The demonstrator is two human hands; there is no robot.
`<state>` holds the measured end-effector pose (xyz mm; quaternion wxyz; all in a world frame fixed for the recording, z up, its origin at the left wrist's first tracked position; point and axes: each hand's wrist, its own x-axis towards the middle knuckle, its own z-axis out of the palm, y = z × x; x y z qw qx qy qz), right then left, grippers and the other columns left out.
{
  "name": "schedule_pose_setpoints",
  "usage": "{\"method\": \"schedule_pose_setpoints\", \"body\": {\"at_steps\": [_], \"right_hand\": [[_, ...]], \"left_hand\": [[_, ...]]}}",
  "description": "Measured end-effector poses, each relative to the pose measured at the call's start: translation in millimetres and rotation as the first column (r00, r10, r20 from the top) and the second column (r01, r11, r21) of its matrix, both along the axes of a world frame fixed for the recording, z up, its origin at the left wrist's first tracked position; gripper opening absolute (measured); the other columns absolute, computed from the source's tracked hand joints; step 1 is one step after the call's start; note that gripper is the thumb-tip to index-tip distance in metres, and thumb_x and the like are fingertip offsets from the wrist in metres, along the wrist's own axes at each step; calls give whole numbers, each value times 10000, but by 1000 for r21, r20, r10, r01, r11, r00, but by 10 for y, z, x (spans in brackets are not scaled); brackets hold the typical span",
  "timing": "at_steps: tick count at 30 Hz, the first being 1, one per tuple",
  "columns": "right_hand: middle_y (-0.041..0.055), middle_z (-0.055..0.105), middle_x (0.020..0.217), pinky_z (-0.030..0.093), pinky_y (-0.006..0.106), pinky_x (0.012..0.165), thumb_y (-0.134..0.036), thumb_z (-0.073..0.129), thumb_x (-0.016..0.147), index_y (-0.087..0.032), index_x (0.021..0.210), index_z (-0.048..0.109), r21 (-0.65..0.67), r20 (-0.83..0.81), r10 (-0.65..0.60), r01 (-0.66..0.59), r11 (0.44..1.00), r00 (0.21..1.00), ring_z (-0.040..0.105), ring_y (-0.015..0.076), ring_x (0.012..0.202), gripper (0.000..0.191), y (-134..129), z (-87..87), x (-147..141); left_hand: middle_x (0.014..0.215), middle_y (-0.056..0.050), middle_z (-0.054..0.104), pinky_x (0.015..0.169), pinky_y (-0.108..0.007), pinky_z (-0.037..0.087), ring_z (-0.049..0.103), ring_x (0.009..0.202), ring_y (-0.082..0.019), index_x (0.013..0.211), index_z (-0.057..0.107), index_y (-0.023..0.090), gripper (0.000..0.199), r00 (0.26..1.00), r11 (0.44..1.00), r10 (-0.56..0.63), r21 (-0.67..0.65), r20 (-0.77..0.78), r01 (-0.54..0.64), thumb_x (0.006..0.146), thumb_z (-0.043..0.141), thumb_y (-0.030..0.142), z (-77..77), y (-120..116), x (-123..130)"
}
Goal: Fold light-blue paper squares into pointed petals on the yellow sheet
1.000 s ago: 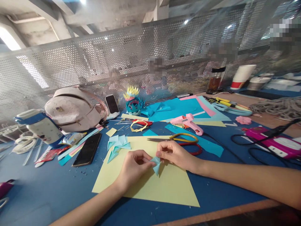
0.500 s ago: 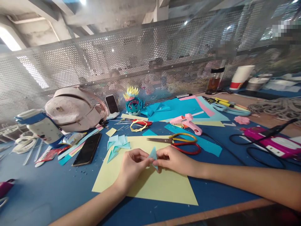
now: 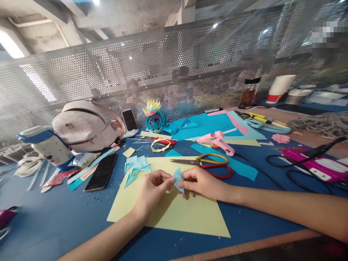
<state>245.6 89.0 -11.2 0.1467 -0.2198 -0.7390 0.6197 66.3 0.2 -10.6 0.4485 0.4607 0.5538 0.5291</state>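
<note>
A small folded light blue paper piece [image 3: 178,179] is pinched between my two hands, above a yellow sheet [image 3: 190,219]. My left hand [image 3: 155,188] grips its left edge with thumb and finger. From the right, my right hand [image 3: 199,183] holds the same piece between thumb and fingers. Several folded light blue pieces [image 3: 134,168] lie at the sheet's upper left corner. Scissors [image 3: 209,161] with yellow and red handles rest just beyond my right hand, blades pointing left. Farther back stands a layered paper model [image 3: 155,121] in teal, pink and yellow.
A pink glue gun [image 3: 217,141] with a black cable lies behind the scissors. Black phone [image 3: 102,173], blue-topped bottle [image 3: 49,146] and pale backpack [image 3: 81,127] are at left. At right sits a magenta power strip [image 3: 317,163]. A perforated metal screen [image 3: 108,76] stands behind.
The thumb of my left hand has drawn back slightly to the left, and more of the folded piece's face shows. Both hands still hold it.
</note>
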Motion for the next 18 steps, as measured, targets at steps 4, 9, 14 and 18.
{"method": "schedule_pose_setpoints", "body": {"at_steps": [4, 9, 14, 18], "right_hand": [[39, 727, 693, 437, 206, 550, -446, 776, 797, -143, 749, 701, 31, 49, -13, 12, 999, 999, 630, 132, 614, 316, -22, 33, 7], [50, 730, 684, 441, 216, 534, -501, 770, 784, -136, 741, 714, 5, 58, -12, 12, 1000, 998, 636, 137, 604, 371, -11, 20, 3], [50, 719, 656, 440, 217, 512, -540, 778, 772, -131, 736, 727, -46, 51, 19, -17, 999, 999, 624, 128, 564, 414, 22, 26, 2], [63, 739, 702, 467, 221, 534, -546, 808, 745, -125, 730, 726, -71, 22, 41, -39, 997, 999, 630, 126, 575, 429, 59, 17, 5]], "left_hand": [[615, -19, 675, 577, -216, 443, 584, 571, -117, 682, 693, 159, 434, 1000, 1000, 22, 4, -17, -21, 663, 845, 565, -9, 1, -5], [620, -26, 681, 572, -217, 430, 585, 577, -122, 690, 709, 159, 413, 998, 999, 38, 2, -43, -38, 693, 825, 556, -21, -5, -9], [606, -21, 676, 553, -212, 417, 573, 564, -119, 680, 712, 162, 392, 997, 999, 51, 4, -53, -51, 698, 825, 537, -30, -14, -7], [623, -14, 677, 575, -223, 446, 591, 576, -128, 683, 697, 170, 406, 996, 996, 84, 17, -42, -83, 695, 820, 557, -28, -7, -25]]}}
